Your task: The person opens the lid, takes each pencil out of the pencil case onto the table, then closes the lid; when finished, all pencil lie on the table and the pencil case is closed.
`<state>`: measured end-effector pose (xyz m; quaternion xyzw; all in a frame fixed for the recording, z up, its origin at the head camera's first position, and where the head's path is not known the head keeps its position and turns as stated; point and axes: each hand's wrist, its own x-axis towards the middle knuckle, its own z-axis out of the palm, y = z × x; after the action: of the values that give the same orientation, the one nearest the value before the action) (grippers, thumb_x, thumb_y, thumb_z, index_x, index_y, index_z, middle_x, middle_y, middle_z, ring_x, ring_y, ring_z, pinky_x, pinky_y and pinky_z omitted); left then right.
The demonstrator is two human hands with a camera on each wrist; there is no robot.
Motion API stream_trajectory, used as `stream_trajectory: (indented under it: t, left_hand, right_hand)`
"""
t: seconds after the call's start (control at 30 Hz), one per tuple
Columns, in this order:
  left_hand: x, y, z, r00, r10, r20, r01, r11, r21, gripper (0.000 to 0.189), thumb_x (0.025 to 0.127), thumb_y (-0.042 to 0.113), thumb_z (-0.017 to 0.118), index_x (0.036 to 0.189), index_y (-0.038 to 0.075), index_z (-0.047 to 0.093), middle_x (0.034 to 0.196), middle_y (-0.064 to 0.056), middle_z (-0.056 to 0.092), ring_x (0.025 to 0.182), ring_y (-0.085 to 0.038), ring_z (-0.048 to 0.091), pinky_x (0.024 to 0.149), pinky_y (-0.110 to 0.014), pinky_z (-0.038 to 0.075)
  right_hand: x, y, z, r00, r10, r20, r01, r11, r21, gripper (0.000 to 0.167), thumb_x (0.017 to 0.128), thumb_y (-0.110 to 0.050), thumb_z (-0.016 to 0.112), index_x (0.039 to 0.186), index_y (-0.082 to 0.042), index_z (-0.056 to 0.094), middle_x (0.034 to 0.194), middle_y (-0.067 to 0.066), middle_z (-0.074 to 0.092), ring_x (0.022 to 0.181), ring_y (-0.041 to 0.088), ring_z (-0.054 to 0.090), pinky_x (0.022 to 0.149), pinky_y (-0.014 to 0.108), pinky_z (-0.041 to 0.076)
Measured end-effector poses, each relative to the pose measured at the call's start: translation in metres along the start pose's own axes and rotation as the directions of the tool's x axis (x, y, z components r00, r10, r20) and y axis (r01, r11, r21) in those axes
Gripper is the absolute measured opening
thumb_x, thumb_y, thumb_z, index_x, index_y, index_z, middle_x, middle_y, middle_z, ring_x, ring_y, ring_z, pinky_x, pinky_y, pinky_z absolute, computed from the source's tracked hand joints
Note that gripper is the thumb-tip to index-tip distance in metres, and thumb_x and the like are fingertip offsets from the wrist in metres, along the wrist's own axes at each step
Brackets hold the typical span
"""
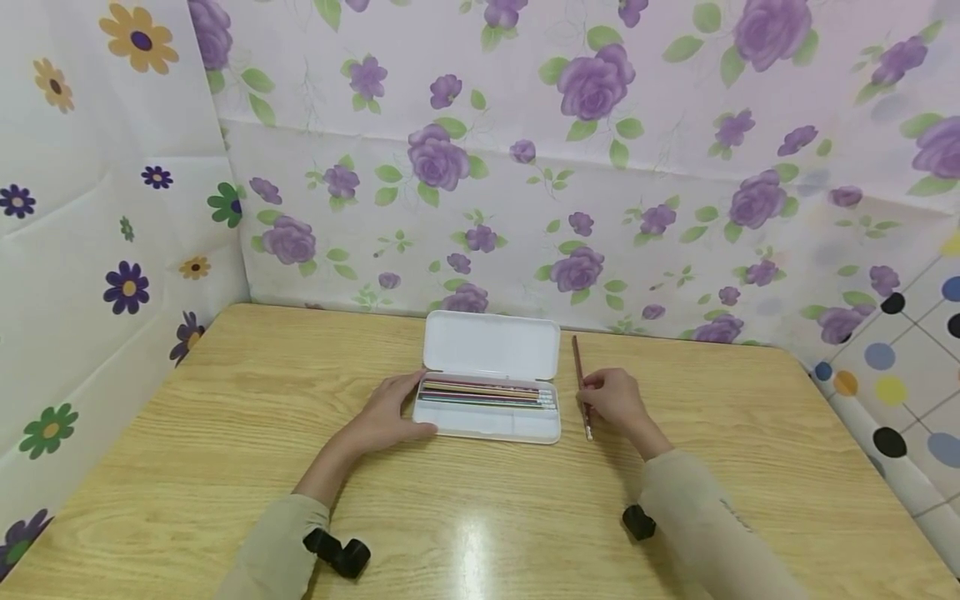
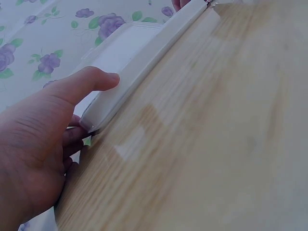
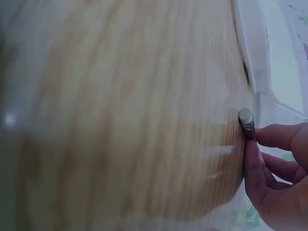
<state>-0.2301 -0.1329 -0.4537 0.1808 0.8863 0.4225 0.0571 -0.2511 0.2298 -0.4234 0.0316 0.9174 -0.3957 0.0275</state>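
Observation:
A white pencil case (image 1: pixel 465 423) lies on the table with its lid (image 1: pixel 491 346) tipped back. Several pencils (image 1: pixel 480 393) with pale eraser ends to the right lie side by side in its rear part. My left hand (image 1: pixel 382 417) holds the case by its left end; the left wrist view shows the thumb (image 2: pixel 98 79) on the front wall and the fingers bent behind the end. To the right of the case, my right hand (image 1: pixel 617 397) pinches a dark red pencil (image 1: pixel 577 358), its eraser end (image 3: pixel 246 115) toward me.
The wooden table (image 1: pixel 465 500) backs onto a cloth with purple roses (image 1: pixel 438 157). Another flowered cloth (image 1: pixel 126 288) hangs at the left, and a dotted one (image 1: pixel 890 390) at the right. Black wrist devices (image 1: pixel 351 557) sit at both sleeves.

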Motion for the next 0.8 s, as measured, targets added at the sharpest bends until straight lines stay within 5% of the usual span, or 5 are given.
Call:
stream_trajectory:
  t: [0.23,0.57,0.8]
  left_hand:
    - [0.0,0.0006,-0.0004,1.0,-0.004,-0.005,0.004,1.0,-0.002,0.093,0.076,0.034,0.08,0.151,0.007,0.033,0.149,-0.017,0.036,0.138,-0.038,0.023,0.108,-0.059,0.022]
    - [-0.0008,-0.0007,-0.0002,1.0,-0.006,0.0,0.006,1.0,-0.001,0.092,0.076,0.033,0.08,0.151,0.008,0.033,0.15,-0.016,0.035,0.138,-0.038,0.023,0.108,-0.059,0.021]
    - [-0.0004,-0.0002,0.0004,1.0,0.0,0.001,0.0,1.0,0.005,0.092,0.077,0.035,0.08,0.151,0.009,0.033,0.149,-0.016,0.036,0.138,-0.038,0.023,0.107,-0.06,0.022]
  right_hand:
    - [0.0004,-0.0009,0.0006,0.998,-0.051,-0.021,0.05,0.996,-0.076,0.024,0.083,-0.003,0.07,0.102,0.012,0.067,0.084,0.013,0.066,0.076,0.022,0.061,0.065,0.028,0.051]
    - [-0.0004,-0.0014,-0.0006,1.0,-0.02,0.018,0.021,0.999,-0.031,0.03,0.084,-0.004,0.069,0.108,0.014,0.064,0.085,0.013,0.066,0.068,0.016,0.061,0.06,0.025,0.051]
    - [-0.0009,-0.0019,-0.0057,0.999,-0.024,0.035,0.025,1.0,-0.019,0.035,0.086,-0.007,0.068,0.114,0.013,0.062,0.097,0.018,0.065,0.082,0.023,0.061,0.07,0.031,0.052]
